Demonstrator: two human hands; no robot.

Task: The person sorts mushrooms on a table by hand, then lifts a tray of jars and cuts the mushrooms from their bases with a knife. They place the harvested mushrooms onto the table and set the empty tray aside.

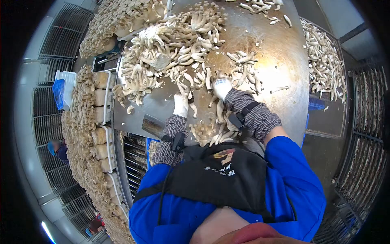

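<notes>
My left hand, in a white glove, is at the lower edge of the large mushroom heap, its fingers closed around a mushroom stem. My right hand, also gloved in white, is to the right of it on the metal table; its fingers are bent over, and what they hold, if anything, is hidden. Loose mushrooms lie just right of my right hand. A smaller clump of mushrooms rests at the table edge against my black apron.
Stacked mushroom bags line the left side, by a blue basket. A crate full of mushrooms stands to the right. Racks are at the far right. Two other people are partly visible at far left.
</notes>
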